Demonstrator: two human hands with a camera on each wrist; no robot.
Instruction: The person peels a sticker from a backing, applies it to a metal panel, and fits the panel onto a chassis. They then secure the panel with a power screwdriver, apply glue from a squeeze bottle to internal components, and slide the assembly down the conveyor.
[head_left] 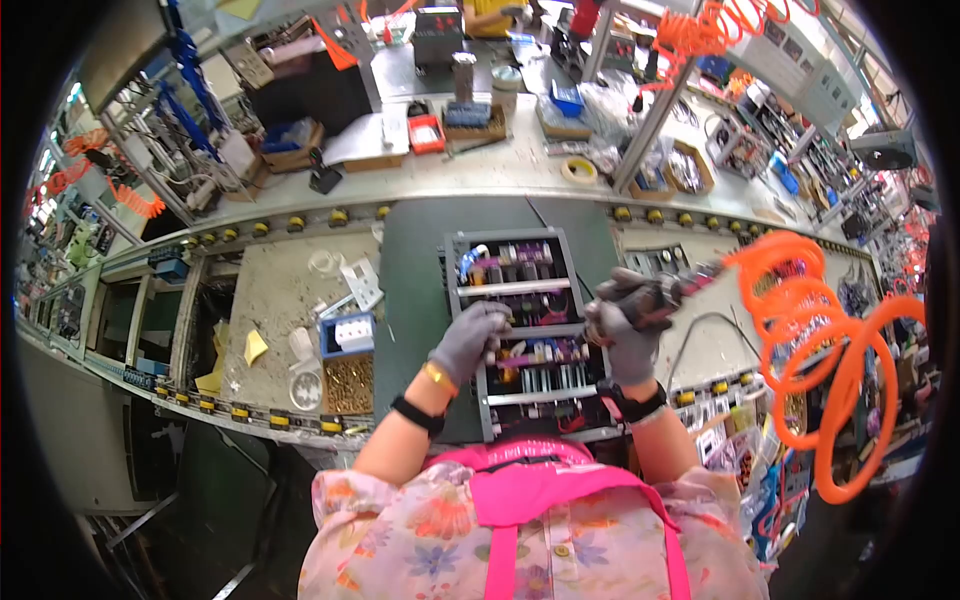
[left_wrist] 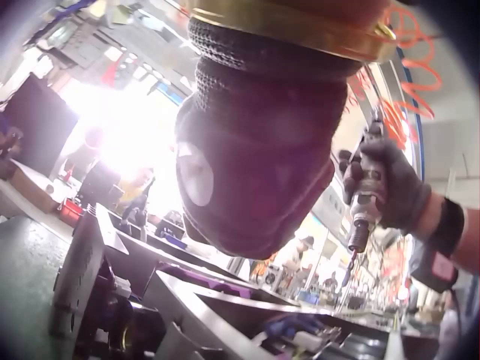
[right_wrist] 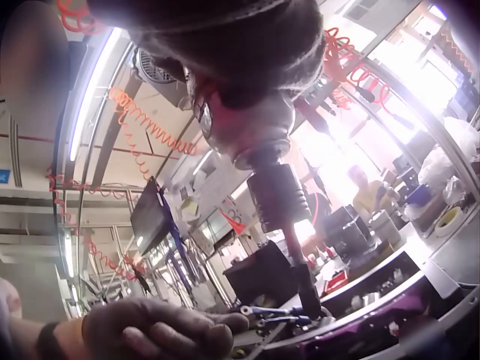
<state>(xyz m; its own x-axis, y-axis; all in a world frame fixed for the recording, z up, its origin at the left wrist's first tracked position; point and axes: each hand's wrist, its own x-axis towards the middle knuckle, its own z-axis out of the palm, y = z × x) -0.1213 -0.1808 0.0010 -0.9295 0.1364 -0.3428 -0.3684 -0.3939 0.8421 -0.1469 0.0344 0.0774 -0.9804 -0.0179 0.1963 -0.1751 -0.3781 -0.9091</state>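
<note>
A grey metal chassis [head_left: 540, 397] with crossbars lies on the green work surface [head_left: 410, 260], circuit boards and purple parts inside it. My gloved right hand [head_left: 628, 345] grips an air screwdriver [right_wrist: 274, 191] above the chassis's right side. In the right wrist view its bit points down, overlapping the chassis. My gloved left hand [head_left: 470, 340] is over the left rail, fingers curled with the tips close together. The left wrist view shows the back of this hand [left_wrist: 255, 165], which hides its fingertips; I cannot tell whether a small part is between them.
A coiled orange air hose [head_left: 850, 400] hangs at the right. On the left are a blue bin [head_left: 327, 342] with white parts, a heap of small brass-coloured pieces [head_left: 348, 388] and yellow paper [head_left: 255, 346]. Beyond the conveyor rollers, a tape roll [head_left: 578, 170] lies on the far bench.
</note>
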